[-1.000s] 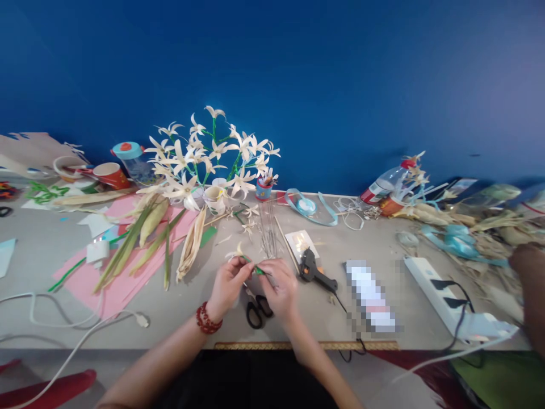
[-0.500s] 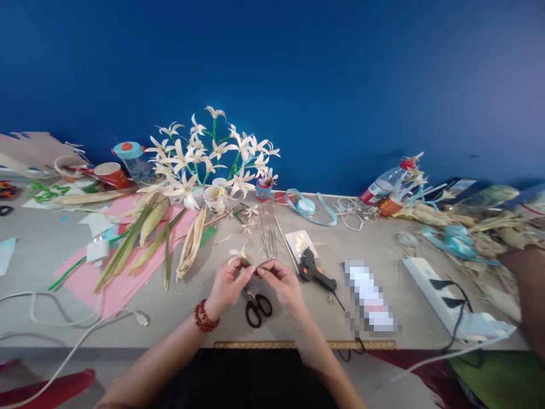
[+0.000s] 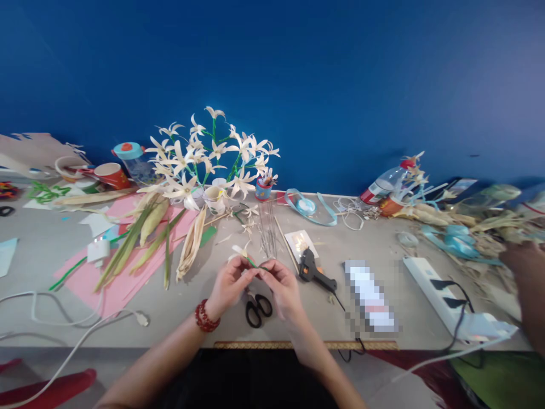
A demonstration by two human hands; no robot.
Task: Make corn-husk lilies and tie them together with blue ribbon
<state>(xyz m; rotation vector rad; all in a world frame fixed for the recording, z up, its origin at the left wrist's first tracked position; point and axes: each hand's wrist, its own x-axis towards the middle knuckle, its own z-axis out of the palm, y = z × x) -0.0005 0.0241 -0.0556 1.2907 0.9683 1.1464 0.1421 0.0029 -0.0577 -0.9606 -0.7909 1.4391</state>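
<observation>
Flower stem (image 3: 251,262) between both hands (image 3: 230,286) (image 3: 283,287)

1. Moderate, even light covers my desk (image 3: 340,241).
2. The blue wall (image 3: 315,85) pales rightward.
3. Soft shadow edges the husk (image 3: 191,244).
4. The stem (image 3: 252,263) in my fingers (image 3: 246,278) looks slightly soft.
5. Outer edges stretch and blur; pixel blocks mask an oblong thing (image 3: 372,295).
</observation>
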